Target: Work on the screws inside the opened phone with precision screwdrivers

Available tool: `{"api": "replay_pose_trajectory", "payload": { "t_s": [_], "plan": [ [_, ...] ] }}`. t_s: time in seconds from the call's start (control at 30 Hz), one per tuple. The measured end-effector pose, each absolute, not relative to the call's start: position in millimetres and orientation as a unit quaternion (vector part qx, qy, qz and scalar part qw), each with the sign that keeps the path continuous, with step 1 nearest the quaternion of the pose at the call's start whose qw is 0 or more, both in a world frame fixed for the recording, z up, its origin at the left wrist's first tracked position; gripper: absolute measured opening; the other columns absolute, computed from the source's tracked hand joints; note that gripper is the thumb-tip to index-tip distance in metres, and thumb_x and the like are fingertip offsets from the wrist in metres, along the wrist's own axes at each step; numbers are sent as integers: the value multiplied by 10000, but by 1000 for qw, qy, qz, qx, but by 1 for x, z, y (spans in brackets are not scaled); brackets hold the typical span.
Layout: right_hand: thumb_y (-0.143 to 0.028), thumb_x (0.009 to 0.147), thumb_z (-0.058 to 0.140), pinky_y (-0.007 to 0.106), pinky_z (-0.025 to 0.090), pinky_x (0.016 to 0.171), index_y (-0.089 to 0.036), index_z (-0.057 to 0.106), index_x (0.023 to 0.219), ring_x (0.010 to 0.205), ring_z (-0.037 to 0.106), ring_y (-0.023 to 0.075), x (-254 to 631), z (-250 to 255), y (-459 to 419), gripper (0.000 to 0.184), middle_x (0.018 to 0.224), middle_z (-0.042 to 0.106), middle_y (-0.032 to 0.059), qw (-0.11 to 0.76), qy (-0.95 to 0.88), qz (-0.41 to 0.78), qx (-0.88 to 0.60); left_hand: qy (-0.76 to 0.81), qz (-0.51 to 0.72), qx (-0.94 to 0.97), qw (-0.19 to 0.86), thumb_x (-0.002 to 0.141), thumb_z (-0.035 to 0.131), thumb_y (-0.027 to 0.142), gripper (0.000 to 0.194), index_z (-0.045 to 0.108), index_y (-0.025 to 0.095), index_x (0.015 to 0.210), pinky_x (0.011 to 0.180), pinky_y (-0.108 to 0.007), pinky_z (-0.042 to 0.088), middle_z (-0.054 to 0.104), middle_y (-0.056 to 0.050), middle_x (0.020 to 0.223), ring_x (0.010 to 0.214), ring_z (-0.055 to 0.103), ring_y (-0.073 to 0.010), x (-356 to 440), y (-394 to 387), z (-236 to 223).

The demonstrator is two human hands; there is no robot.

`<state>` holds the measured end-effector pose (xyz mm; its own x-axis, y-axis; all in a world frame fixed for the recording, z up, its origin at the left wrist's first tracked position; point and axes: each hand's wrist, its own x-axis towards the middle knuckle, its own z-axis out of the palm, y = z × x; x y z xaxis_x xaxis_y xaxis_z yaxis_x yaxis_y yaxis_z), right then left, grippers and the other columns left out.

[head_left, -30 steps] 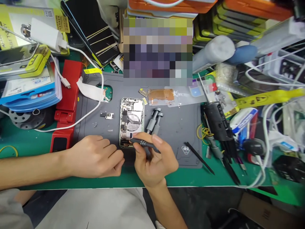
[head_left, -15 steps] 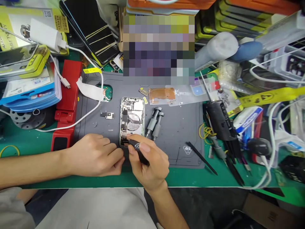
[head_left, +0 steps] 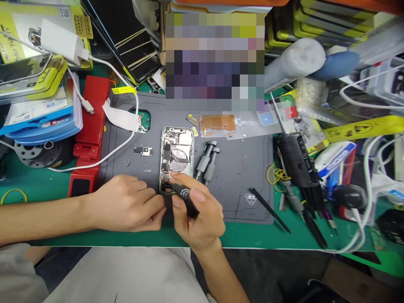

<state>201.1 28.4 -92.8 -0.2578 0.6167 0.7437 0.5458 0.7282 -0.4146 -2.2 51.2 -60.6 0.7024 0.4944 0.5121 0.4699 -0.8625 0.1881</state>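
An opened smartphone [head_left: 185, 168] lies on the grey work mat, its inner parts and a round silvery patch exposed. My right hand [head_left: 202, 206] grips a dark screwdriver [head_left: 186, 198] with light rings on its handle, slanted over the phone's lower end. Its tip is hard to see there, and a fingertip rests close to the phone's lower parts. Beside the phone's lower left corner, my left hand [head_left: 135, 204] is curled into a fist on the mat's front edge. Whatever its fingers may hold is hidden.
Two grey screwdrivers [head_left: 205, 162] lie right of the phone. A small metal-and-black part [head_left: 143, 150] sits left of it. A black stick tool [head_left: 269, 210] crosses the mat's right edge. A white cable [head_left: 123, 145] and a red device [head_left: 91, 122] border the left side.
The whole view has shifted slightly. The screwdriver handle leans a little lower and further right in my right hand. My left fist stays put beside the phone.
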Motion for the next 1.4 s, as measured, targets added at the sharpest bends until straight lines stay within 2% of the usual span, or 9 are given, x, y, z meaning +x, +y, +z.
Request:
{"api": "replay_pose_trajectory", "payload": {
  "t_s": [0.37,0.67,0.77,0.9,1.03,1.13,1.2,1.3,1.4],
  "plan": [
    [-24,966,550,394,690,759,-182,473,1549,1056,791,260,198,-90,28,610,1180,767,180,501,-785,53,-360,252,292,923,14,963,531,168,339,507,209,627,450,-336,312,482,49,535,465,424,-139,-1,51,-58],
    [-24,991,489,441,696,758,-210,402,1646,1068,784,269,200,-88,29,687,1331,717,225,510,-787,52,-343,269,277,922,33,971,523,172,343,511,206,630,460,-336,324,500,50,540,464,433,-132,-2,53,-57],
    [-28,975,551,427,701,751,-237,396,1650,1041,786,253,201,-89,29,723,1340,717,207,509,-783,53,-354,269,272,923,36,970,528,173,342,515,204,630,466,-334,329,506,50,541,465,439,-129,-2,54,-56],
    [-49,1006,469,411,704,731,-198,412,1638,1131,768,263,202,-92,28,652,1361,705,214,521,-779,61,-342,272,271,922,41,981,525,184,342,528,201,639,468,-330,332,521,50,546,465,447,-127,-1,54,-56],
    [-4,966,508,419,717,752,-199,405,1638,1121,770,245,202,-94,28,707,1383,700,194,526,-775,51,-346,287,279,915,47,1005,514,195,363,528,204,642,483,-329,346,524,51,542,462,453,-123,-2,54,-58],
    [-38,997,493,442,722,798,-153,406,1636,1199,749,263,202,-94,30,656,1378,694,211,539,-769,58,-337,307,284,907,43,1012,533,202,332,589,197,684,501,-324,370,537,52,555,473,472,-123,-2,55,-59],
    [-92,1000,580,433,725,798,-160,396,1643,1192,752,263,202,-94,31,672,1353,706,204,539,-768,55,-342,321,284,903,39,1012,553,202,292,632,193,732,507,-321,378,553,50,581,499,501,-125,-2,56,-59],
    [-58,916,730,393,726,763,-192,399,1641,1082,782,243,201,-93,34,808,1231,752,158,535,-762,28,-363,338,276,900,17,1019,583,198,215,677,190,826,511,-318,380,616,44,665,572,577,-128,-1,57,-58],
    [31,862,749,348,721,756,-187,415,1623,947,790,194,203,-92,33,860,1103,757,99,544,-750,29,-374,353,260,899,2,1048,613,234,118,713,181,1013,523,-312,393,716,38,821,679,667,-126,-1,57,-58]
  ]
}}
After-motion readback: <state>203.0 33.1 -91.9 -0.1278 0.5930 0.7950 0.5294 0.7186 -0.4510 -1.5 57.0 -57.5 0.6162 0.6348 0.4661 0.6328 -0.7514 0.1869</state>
